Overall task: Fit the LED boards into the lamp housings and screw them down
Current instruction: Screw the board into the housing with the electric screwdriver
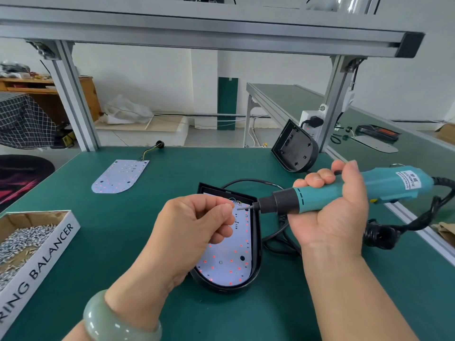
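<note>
Housing (256, 242): flat on the mat just in front of you, open side up. Rigid black plastic shell, light, so it will likely skate under driver pressure; brace it by the rim, not by the board.
LED board (226, 262): already seated inside it. Thin, stiff, probably scratch-prone; keep fingers on the bare edges, off the LEDs and the solder wires at the top.
Driver (384, 188): your right hand (330, 212) is wrapped fully round the barrel, held level, bit over the housing's top end. Its cable (278, 232) loops right beside the housing and may tug.
Screw (240, 207): your left hand (194, 227) is curled, thumb and forefinger pinching what looks like one against the bit tip. Tiny, easy to drop.
Bench: aluminium frame (73, 94) overhead, green mat (123, 242), likely grippy. Second housing (295, 150) leans on the right post, spare board (119, 177) far left, screw box (24, 242) at your left elbow.
</note>
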A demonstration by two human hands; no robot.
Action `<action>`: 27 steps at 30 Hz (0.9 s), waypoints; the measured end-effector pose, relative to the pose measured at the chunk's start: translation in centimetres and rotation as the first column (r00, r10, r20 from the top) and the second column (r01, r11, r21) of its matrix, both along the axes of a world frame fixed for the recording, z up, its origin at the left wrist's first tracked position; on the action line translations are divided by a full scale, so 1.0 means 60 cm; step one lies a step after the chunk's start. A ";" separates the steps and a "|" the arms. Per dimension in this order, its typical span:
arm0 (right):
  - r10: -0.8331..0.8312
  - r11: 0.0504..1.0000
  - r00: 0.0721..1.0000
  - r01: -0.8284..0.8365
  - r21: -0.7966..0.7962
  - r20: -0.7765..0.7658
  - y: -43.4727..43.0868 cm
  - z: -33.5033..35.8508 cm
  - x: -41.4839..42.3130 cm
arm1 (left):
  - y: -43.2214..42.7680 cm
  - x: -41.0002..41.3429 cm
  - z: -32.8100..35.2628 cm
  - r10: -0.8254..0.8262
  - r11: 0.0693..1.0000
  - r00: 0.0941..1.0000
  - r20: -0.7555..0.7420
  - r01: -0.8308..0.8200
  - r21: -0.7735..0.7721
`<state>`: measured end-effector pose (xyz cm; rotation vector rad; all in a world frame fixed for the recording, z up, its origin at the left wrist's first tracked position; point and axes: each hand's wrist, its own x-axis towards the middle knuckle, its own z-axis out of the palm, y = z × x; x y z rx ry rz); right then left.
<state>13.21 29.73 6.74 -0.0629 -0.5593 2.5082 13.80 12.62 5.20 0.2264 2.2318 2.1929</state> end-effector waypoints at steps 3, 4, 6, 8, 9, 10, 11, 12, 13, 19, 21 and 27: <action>0.003 1.000 1.000 -0.003 -0.005 -0.004 -0.001 0.000 0.000 | 0.006 0.002 -0.001 0.003 1.000 1.000 0.011 -0.003 -0.007; 0.003 1.000 1.000 -0.003 -0.004 -0.004 -0.002 -0.001 0.000 | 0.007 0.002 -0.001 0.004 1.000 1.000 0.019 -0.004 -0.008; 0.002 1.000 1.000 -0.002 -0.001 -0.004 -0.003 -0.001 -0.001 | 0.009 0.002 0.000 0.010 1.000 0.999 0.030 -0.010 -0.014; 0.004 1.000 1.000 -0.004 0.000 -0.009 -0.003 -0.001 -0.001 | 0.009 0.002 -0.001 0.018 1.000 0.999 0.039 -0.017 -0.008; 0.005 1.000 1.000 -0.005 -0.002 -0.013 -0.003 -0.001 -0.001 | 0.009 0.001 -0.001 0.019 1.000 0.999 0.043 -0.019 -0.004; 0.007 1.000 1.000 -0.007 -0.003 -0.016 -0.003 -0.001 -0.001 | 0.009 0.002 -0.001 0.017 1.000 0.999 0.048 -0.017 -0.002; 0.010 1.000 1.000 -0.010 -0.003 -0.019 -0.004 -0.002 -0.001 | 0.009 0.002 -0.001 0.011 1.000 0.999 0.050 -0.011 -0.001; 0.012 1.000 1.000 -0.012 -0.003 -0.022 -0.005 -0.001 -0.001 | 0.009 0.002 -0.001 0.003 1.000 0.999 0.051 -0.003 -0.001; 0.014 1.000 1.000 -0.014 -0.003 -0.024 -0.005 -0.001 -0.002 | 0.008 0.001 -0.002 -0.005 1.000 0.999 0.049 0.005 -0.001; 0.026 1.000 0.999 -0.026 0.011 -0.036 -0.011 -0.002 -0.001 | 0.004 0.000 -0.002 -0.041 0.999 0.998 0.041 0.042 -0.026; 0.031 0.999 0.998 -0.030 0.017 -0.046 -0.014 -0.001 -0.001 | 0.000 -0.001 0.000 -0.054 0.997 0.998 0.019 0.055 -0.047; -0.001 1.000 0.999 0.000 -0.017 -0.043 -0.018 0.003 0.004 | 0.014 0.003 -0.011 0.013 0.999 0.997 -0.082 -0.016 -0.034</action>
